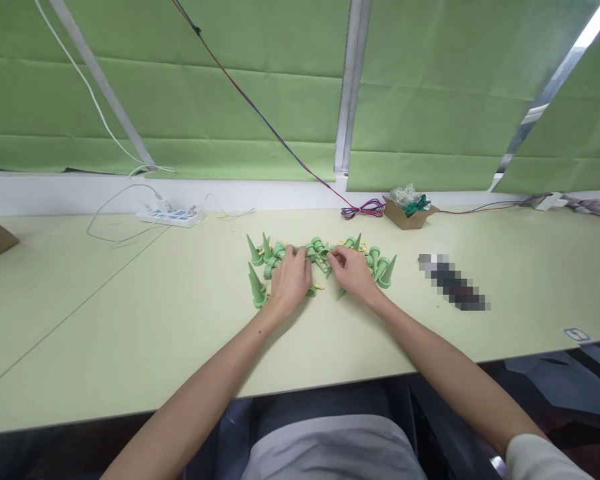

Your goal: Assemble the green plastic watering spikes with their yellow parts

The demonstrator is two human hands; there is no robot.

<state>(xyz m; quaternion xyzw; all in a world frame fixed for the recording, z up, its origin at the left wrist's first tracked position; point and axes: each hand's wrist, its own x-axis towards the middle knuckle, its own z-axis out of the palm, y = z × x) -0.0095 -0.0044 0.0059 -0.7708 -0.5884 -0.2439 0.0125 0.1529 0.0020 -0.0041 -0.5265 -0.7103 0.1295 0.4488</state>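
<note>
A cluster of green plastic cone spikes [257, 288] with ribbed caps lies between and around my hands, mixed with small yellow valve pieces [320, 287]. My left hand [293, 275] is closed over the left part of the cluster, its fingers bent round a green spike whose round end [325, 253] points to the right. Close by, the thumb and fingertips of my right hand [351, 270] pinch together at that end; what they hold is too small to make out. More upright spikes [389, 272] stand just right of my right hand.
Behind the cluster sit a small cardboard box [407, 217] with plastic wrap and green material, and a bundled red-blue cable [363, 209]. A white power strip [170, 215] is at back left. A pixelated dark object [455, 283] lies right. The table edge is near my body.
</note>
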